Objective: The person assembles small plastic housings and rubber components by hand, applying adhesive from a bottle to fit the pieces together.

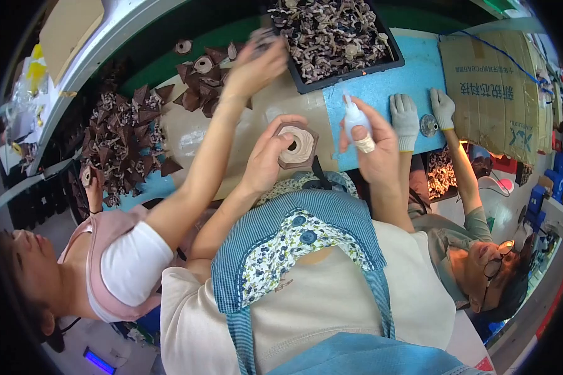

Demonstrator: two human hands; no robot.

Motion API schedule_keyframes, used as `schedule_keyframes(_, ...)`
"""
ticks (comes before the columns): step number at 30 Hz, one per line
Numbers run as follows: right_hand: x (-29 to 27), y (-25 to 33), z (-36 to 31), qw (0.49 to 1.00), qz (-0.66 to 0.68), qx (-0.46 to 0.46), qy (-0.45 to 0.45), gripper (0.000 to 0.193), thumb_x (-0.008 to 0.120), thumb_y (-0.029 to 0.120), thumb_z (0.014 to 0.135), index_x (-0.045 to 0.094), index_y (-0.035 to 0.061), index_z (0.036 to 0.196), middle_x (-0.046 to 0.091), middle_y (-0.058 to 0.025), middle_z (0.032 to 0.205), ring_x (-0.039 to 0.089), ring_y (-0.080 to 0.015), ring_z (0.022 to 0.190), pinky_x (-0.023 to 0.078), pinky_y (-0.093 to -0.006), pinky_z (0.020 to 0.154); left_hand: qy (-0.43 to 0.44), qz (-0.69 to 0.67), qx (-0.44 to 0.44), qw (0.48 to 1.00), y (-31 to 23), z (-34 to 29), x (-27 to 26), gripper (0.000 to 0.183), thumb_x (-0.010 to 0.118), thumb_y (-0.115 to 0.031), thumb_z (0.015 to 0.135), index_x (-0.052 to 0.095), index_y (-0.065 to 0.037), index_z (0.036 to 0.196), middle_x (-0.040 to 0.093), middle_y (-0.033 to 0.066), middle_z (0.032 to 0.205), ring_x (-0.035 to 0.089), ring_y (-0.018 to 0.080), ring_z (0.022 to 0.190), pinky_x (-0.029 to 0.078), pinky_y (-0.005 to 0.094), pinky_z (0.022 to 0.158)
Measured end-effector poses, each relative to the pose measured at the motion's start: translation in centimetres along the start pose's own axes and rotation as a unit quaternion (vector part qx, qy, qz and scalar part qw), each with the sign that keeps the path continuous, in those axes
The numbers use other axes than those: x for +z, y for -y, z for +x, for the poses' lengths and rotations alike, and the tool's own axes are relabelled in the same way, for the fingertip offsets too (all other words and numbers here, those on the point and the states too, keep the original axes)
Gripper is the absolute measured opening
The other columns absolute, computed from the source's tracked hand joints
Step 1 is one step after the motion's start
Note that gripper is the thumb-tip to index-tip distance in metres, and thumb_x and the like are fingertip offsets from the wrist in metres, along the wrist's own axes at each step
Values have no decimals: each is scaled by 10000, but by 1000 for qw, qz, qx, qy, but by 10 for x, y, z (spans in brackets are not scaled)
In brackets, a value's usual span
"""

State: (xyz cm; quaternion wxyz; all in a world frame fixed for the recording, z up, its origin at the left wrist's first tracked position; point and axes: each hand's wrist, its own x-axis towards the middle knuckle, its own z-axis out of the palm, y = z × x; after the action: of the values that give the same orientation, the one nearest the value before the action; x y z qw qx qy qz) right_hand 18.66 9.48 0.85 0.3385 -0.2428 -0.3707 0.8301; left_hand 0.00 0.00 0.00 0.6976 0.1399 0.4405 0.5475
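Observation:
My left hand (pixel 264 156) grips a brown six-sided piece (pixel 306 145) at the middle of the bench. Its upturned face is pale with ring-like ridges and a dark round hole, and my thumb rests beside that hole. In my right hand (pixel 380 147), just to the right, is a small white squeeze bottle (pixel 354 117), its thin nozzle pointing up and away from me. Bottle and brown piece are apart. Whether anything comes out of the nozzle cannot be made out.
A co-worker's blurred hand (pixel 256 69) reaches across on my left, near a black tray (pixel 350 76) of small brownish parts. Brown pointed pieces (pixel 122 140) are heaped far left, others (pixel 200 84) nearer. Right, a co-worker's gloved hands (pixel 405 119) flank a round metal disc (pixel 428 125) beside a cardboard box (pixel 488 94).

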Motion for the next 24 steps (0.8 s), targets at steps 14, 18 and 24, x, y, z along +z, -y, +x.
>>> schedule_keyframes(14,68,80,9,734,-584,-323,129,310,735,-1,633,620,-26,919,637,-140,848,595,-278,705,469,-339,597,38,166,193,966,-36,-27,24,686,773,-70,676,359,-15,1220,526,83,1111,515,150,1050,425,300,917)
schedule_keyframes(18,77,79,11,702,-607,-342,148,326,712,-31,604,624,-27,917,638,-137,844,590,-269,694,461,-333,580,39,160,198,966,-40,-31,20,680,770,-71,679,361,-16,1219,525,85,1117,516,152,1053,424,301,921)
schedule_keyframes(24,86,76,14,675,-627,-358,151,371,644,-64,526,637,-20,894,647,-129,841,575,-256,664,442,-322,564,50,136,183,972,-43,-33,17,677,773,-73,673,370,-16,1214,523,83,1121,515,150,1053,422,301,924)
